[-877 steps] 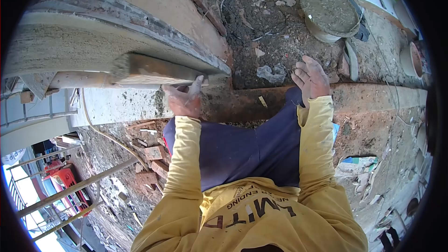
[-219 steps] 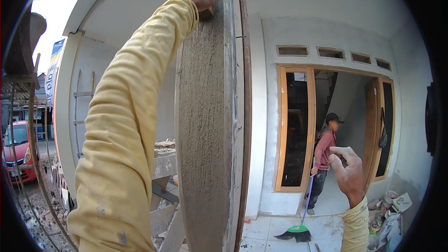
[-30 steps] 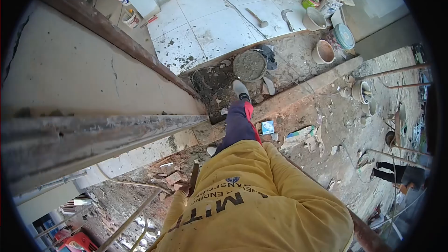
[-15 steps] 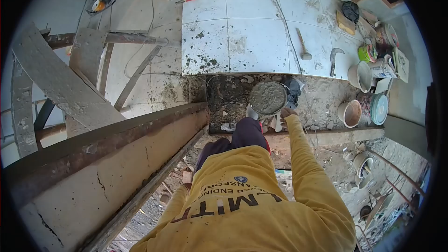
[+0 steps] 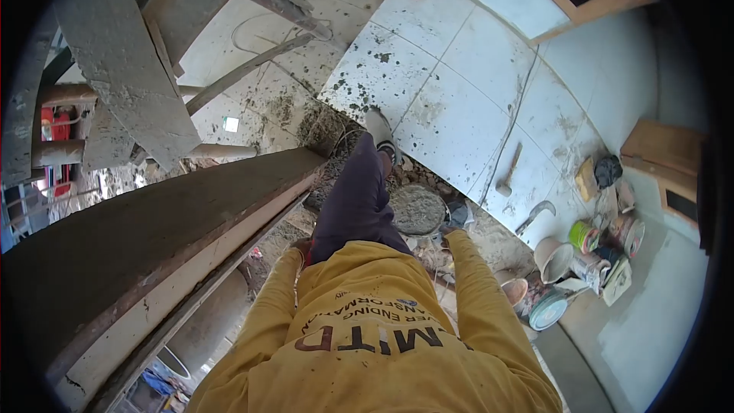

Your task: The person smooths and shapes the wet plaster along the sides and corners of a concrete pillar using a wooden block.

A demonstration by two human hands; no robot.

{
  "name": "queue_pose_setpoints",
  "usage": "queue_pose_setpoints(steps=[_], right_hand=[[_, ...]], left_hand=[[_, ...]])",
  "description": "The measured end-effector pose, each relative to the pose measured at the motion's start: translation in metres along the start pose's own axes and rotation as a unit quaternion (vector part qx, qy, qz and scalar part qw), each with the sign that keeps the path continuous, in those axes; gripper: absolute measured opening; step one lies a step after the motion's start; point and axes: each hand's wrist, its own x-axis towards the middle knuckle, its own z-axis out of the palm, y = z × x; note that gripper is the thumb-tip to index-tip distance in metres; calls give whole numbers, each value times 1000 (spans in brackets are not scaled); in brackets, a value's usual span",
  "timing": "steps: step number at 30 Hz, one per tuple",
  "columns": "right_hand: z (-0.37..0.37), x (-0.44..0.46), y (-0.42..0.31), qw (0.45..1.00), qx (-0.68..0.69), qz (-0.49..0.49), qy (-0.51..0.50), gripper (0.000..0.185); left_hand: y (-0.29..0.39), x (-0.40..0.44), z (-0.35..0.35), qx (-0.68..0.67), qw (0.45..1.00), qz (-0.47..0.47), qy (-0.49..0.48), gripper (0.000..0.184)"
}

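Note:
A round bucket of wet grey mortar (image 5: 418,210) stands below the edge of the raised white tiles. My right hand (image 5: 454,236) hangs low beside its near right rim, next to a dark plastic bag (image 5: 459,214). Whether that hand touches the bucket is unclear, as its fingers are too dark and small to make out. Down at my side, my left hand (image 5: 303,248) is by my thigh, mostly hidden by the sleeve and trousers. One shoe (image 5: 378,125) is planted at the corner of the tiled floor.
On the tiles (image 5: 459,99) lie a hammer (image 5: 510,170), a sickle-shaped blade (image 5: 537,214) and a cable. Pails and a lidded tub (image 5: 548,310) crowd the right wall. A long beam (image 5: 168,206) and leaning planks (image 5: 122,84) flank my left side. Mortar splatters mark the floor.
My view has turned and shifted. One foot has come up onto the tile edge, and my left hand now shows beside my thigh. My right hand stays near the bucket.

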Motion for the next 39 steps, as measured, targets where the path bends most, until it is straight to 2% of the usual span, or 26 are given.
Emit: queue_pose_setpoints(steps=[1, 4, 6, 8, 12, 13, 15, 18, 21, 23, 24, 25, 26, 27, 28, 29, 30, 32, 33, 34, 36, 38, 39], right_hand=[[3, 17, -14, 996, -41, -41, -63, 35], [11, -11, -97, 990, -30, -97, -94, 36], [2, -20, -161, 987, -44, -124, -91, 36], [-20, -40, -234, 989, 0, -123, -82, 45], [-90, -70, -377, 984, -140, -108, 3, 41], [-120, -66, -401, 972, -165, -165, 3, 42], [-150, -85, -458, 971, -169, -167, 21, 43], [-156, -126, -523, 957, -200, -208, 26, 46], [-116, -153, -561, 934, -271, -233, -17, 47], [-64, -177, -574, 935, -287, -200, -69, 48], [-38, -190, -578, 935, -289, -172, -110, 48], [-13, -197, -578, 941, -270, -140, -148, 49], [12, -202, -574, 942, -265, -127, -164, 50], [39, -213, -571, 943, -267, -95, -175, 57], [58, -220, -567, 944, -239, -53, -222, 62], [67, -224, -569, 942, -209, -8, -264, 69], [113, -146, -578, 935, -239, -6, -261, 69], [52, -4, -598, 871, -212, 64, -439, 77], [65, -79, -602, 877, -144, 78, -452, 80], [42, -142, -597, 873, -171, 89, -448, 80], [122, -272, -605, 901, -167, 71, -394, 78], [129, -242, -624, 884, -252, 93, -382, 75], [131, -224, -633, 866, -311, 105, -376, 71]], left_hand=[[2, -4, -1, -30, 999, -28, 9, 42], [48, 44, -42, -112, 988, -108, 25, 43], [72, 58, -71, -161, 974, -158, 35, 43], [101, 87, -108, -213, 954, -208, 41, 44], [143, 95, -179, -308, 902, -295, 61, 45], [163, 127, -219, -325, 889, -316, 67, 46], [175, 128, -259, -359, 860, -354, 81, 46], [182, 113, -291, -421, 808, -400, 99, 47], [184, 137, -330, -550, 727, -356, 206, 45], [217, 112, -403, -613, 683, -307, 252, 43], [194, 175, -373, -630, 663, -311, 260, 43], [196, 225, -318, -754, 560, -162, 304, 44], [247, 146, -421, -934, 238, -132, 233, 46], [268, 126, -438, -981, 46, 77, 173, 45], [285, 131, -446, -971, -50, 182, 143, 44], [304, 116, -464, -962, -79, 219, 140, 48], [318, 110, -476, -955, -103, 229, 155, 48], [343, 105, -493, -927, -195, 298, 115, 52], [354, 104, -497, -907, -212, 337, 138, 52], [362, 112, -500, -896, -233, 343, 155, 52], [376, 132, -508, -869, -304, 335, 200, 49], [392, 139, -515, -837, -340, 363, 229, 47], [397, 141, -521, -842, -351, 327, 248, 47]])
